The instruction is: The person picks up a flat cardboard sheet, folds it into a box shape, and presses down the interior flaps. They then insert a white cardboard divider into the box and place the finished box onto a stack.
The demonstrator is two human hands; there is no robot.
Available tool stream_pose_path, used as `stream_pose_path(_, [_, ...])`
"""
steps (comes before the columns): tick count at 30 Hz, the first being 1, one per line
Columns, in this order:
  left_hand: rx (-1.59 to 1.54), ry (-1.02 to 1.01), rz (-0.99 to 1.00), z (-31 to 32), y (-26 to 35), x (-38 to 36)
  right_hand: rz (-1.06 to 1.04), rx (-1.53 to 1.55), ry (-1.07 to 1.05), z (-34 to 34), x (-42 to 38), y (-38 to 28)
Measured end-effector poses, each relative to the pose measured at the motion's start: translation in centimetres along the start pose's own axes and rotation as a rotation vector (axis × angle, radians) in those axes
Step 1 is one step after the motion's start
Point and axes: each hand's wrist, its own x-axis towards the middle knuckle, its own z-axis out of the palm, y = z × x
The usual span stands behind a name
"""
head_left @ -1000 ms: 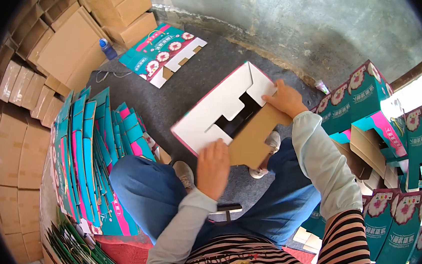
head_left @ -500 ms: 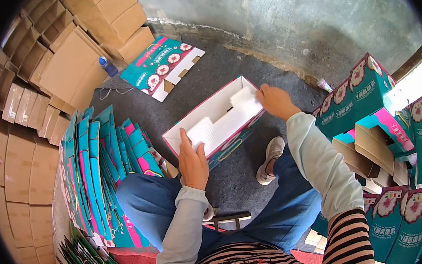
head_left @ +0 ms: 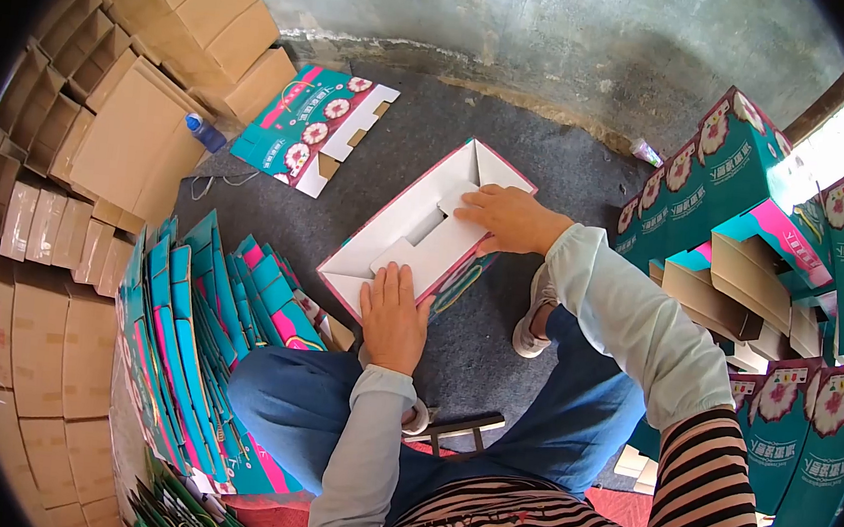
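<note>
A carton (head_left: 342, 265), white inside with a dark red edge, stands tilted on the floor between the legs, its opening facing up. White flaps lie inside it with a slot between them. My left hand (head_left: 393, 319) rests with fingers spread on the near left flap and the carton's edge. Over the right end, my right hand (head_left: 514, 219) lies with its fingers extended on the other flap and its thumb near the edge. Neither hand grips anything that shows.
Folded teal cartons (head_left: 179, 343) lean in a row at the left. A flat printed carton (head_left: 304, 123) and a blue bottle (head_left: 205, 132) are beyond. Brown boxes (head_left: 40, 330) line the left side; assembled teal cartons (head_left: 715, 189) stand at the right.
Both hands have moved from the carton's outer edges onto the flaps, my right hand leftward and down. The flaps, raised before, now lie flatter inside the carton.
</note>
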Motion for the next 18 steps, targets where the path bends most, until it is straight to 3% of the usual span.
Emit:
stream_pose_path(5, [-0.08,-0.052,0.019,0.3,-0.2,-0.1,0.064,0.078,-0.265,-1.1,0.5,0.0])
stream_pose_path(8, [-0.126,-0.074,0.024,0.3,-0.3,-0.1,0.06,0.084,-0.291,-0.9,0.5,0.2])
stream_pose_path(12, [-0.157,0.013,0.006,-0.6,0.5,0.0,0.082,0.176,-0.14,-1.7,-0.4,0.0])
stream_pose_path(15, [-0.26,0.262,0.016,-2.5,0.5,-0.1,0.195,0.314,0.092,-2.5,-1.2,0.6])
stream_pose_path(18, [-0.239,0.471,-0.296,-1.2,-3.4,0.0,0.447,0.335,0.305,-2.1,-1.2,3.0])
